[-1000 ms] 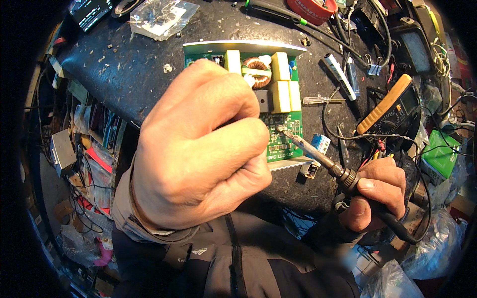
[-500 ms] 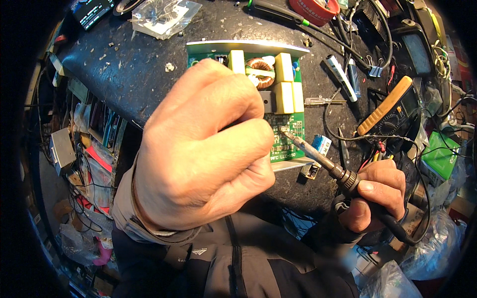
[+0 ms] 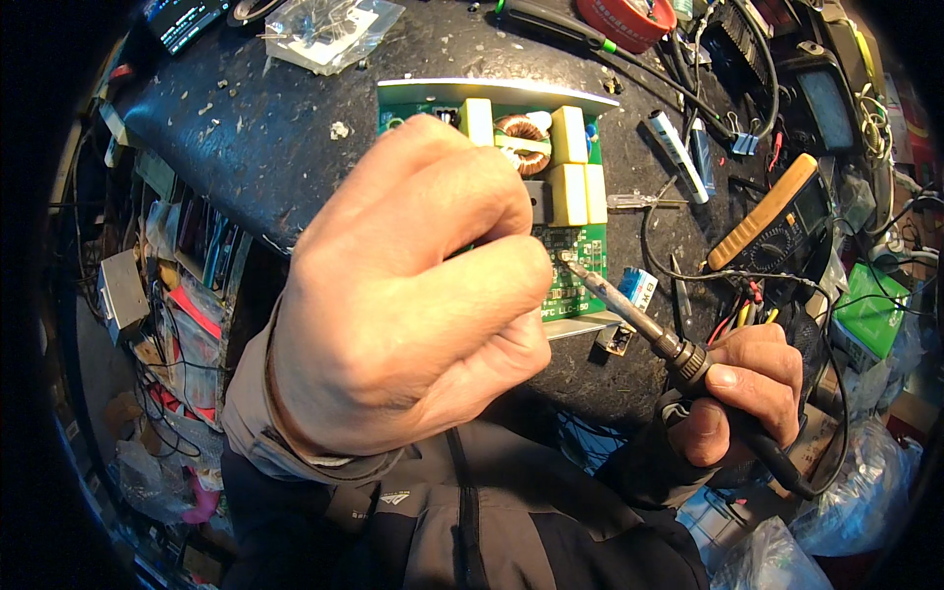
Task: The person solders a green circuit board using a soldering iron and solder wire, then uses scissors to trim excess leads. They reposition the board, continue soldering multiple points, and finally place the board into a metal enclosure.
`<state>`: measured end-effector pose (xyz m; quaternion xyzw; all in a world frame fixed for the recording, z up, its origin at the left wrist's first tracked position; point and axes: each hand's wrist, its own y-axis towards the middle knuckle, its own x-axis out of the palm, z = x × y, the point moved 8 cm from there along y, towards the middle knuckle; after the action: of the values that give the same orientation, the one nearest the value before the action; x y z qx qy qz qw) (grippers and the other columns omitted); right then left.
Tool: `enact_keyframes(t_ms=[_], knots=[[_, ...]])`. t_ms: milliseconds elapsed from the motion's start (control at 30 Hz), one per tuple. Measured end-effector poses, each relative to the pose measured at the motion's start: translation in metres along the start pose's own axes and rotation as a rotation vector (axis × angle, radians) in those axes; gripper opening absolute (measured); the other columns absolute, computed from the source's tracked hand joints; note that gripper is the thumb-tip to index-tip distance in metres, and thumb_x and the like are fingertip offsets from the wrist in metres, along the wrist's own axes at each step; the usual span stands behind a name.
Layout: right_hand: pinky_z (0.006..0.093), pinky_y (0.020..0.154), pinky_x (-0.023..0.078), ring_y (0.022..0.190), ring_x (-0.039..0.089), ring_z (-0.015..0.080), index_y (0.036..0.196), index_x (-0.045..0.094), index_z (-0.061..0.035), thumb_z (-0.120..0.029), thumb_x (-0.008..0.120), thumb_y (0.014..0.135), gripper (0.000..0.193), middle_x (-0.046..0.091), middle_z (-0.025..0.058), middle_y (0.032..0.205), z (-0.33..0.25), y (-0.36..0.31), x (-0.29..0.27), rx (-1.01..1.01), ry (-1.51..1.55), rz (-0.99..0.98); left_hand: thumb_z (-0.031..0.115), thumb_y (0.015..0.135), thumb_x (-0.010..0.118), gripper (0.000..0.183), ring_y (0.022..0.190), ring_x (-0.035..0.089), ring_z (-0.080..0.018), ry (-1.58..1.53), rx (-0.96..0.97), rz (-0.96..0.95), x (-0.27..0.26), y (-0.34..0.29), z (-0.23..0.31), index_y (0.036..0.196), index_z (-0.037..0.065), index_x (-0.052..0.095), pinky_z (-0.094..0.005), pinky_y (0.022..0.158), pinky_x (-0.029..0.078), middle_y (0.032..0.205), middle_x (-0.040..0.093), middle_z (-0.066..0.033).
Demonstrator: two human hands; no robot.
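Observation:
My right hand grips a soldering iron by its dark handle. The iron's tip points up and left and meets the small parts near the lower right of a green circuit board. Yellow block components and a copper-wound ring coil stand on this board, which has metal plates along its far and near edges. My left hand is closed just above the board's left half and covers much of it. Whatever its curled fingers pinch is hidden behind them.
Right of the board lie a white marker, a small clear-handled screwdriver and a multimeter with an orange edge. A clear plastic bag and a red round container sit at the far side. The iron's black cord loops at the right.
The board and bench things appear shifted slightly right in the picture. Both hands keep nearly the same pose, and the iron's tip stays at the same area of the board.

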<state>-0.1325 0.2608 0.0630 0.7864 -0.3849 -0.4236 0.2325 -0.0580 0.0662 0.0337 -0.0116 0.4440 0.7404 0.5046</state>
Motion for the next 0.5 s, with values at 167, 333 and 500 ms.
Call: enact_keyframes(t_ms=[167, 333, 500], knots=[[0.0277, 0.051, 0.04, 0.057, 0.053, 0.0182, 0.09, 0.066, 0.0006, -0.012, 0.076, 0.076, 0.021, 0.059, 0.0103, 0.072, 0.0, 0.002, 0.0, 0.042, 0.039, -0.034, 0.0, 0.062, 0.072, 0.014, 0.068, 0.05, -0.0223, -0.029, -0.034, -0.004, -0.002, 0.002, 0.0, 0.073, 0.001, 0.062, -0.0319, 0.061, 0.039, 0.072, 0.052, -0.0072], [0.0281, 0.05, 0.039, 0.056, 0.052, 0.0175, 0.097, 0.064, 0.0056, -0.008, 0.074, 0.078, 0.026, 0.06, 0.0143, 0.071, 0.004, 0.003, 0.0, 0.123, 0.166, -0.099, 0.001, 0.078, 0.067, 0.01, 0.08, 0.051, -0.0176, -0.246, -0.14, 0.023, -0.015, 0.005, -0.006, 0.086, 0.002, 0.062, -0.0291, 0.072, 0.04, 0.091, 0.055, -0.0096], [0.0289, 0.049, 0.041, 0.057, 0.057, 0.0199, 0.099, 0.064, 0.0081, -0.006, 0.073, 0.078, 0.027, 0.063, 0.0167, 0.07, 0.005, 0.0, -0.001, 0.14, 0.17, -0.107, 0.007, 0.09, 0.065, 0.007, 0.111, 0.053, -0.0258, 0.277, -0.099, 0.123, -0.013, 0.01, -0.011, 0.093, 0.001, 0.062, -0.0363, 0.095, 0.04, 0.111, 0.058, -0.0172]])
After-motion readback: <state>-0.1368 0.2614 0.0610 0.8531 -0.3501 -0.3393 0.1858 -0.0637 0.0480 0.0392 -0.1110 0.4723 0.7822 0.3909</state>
